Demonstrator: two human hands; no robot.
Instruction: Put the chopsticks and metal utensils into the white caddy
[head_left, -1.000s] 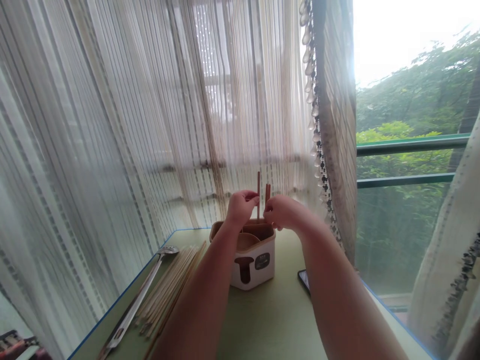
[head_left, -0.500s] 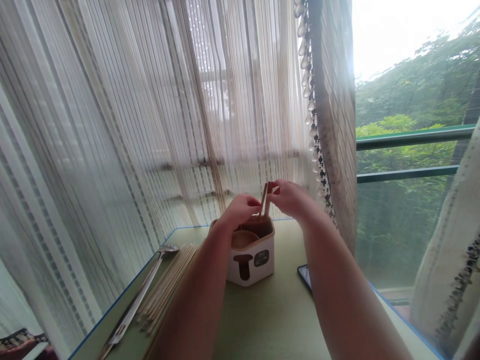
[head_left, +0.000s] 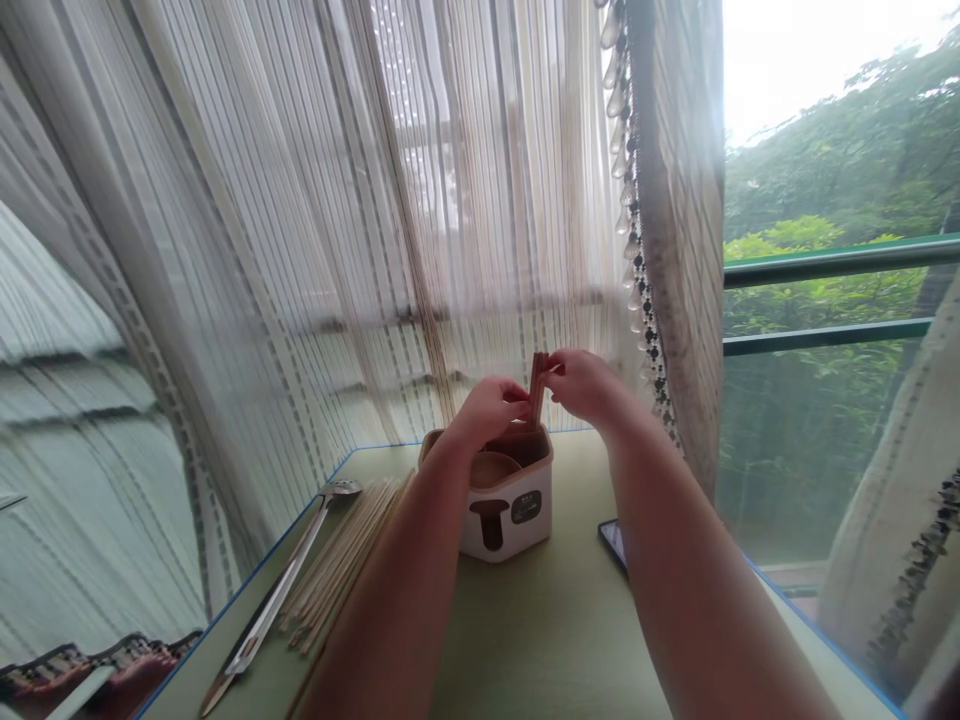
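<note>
A few brown chopsticks (head_left: 537, 390) stand upright at the back of a white utensil holder (head_left: 501, 525) with a tan rim. My right hand (head_left: 585, 385) pinches them near their top ends. Lower down, my left hand (head_left: 491, 408) has its thumb and fingers closed against the same chopsticks, just above the rim. Their bottom ends are hidden inside the holder. A round brown divider (head_left: 495, 470) shows in its front part. Left of the holder lies a bundle of pale wooden sticks (head_left: 341, 570), partly covered by my left forearm.
On the table's left side lies a long-handled metal slotted spoon (head_left: 279, 590), beside a dark, slim utensil. A phone (head_left: 613, 542) rests by my right forearm, partly hidden. Sheer curtains (head_left: 337, 220) hang behind the table (head_left: 525, 640), and a green railing (head_left: 832, 265) stands outside the window.
The chopstick that leaned apart on the left now stands together with the others. Both hands have come slightly closer around them. The view has shifted a little.
</note>
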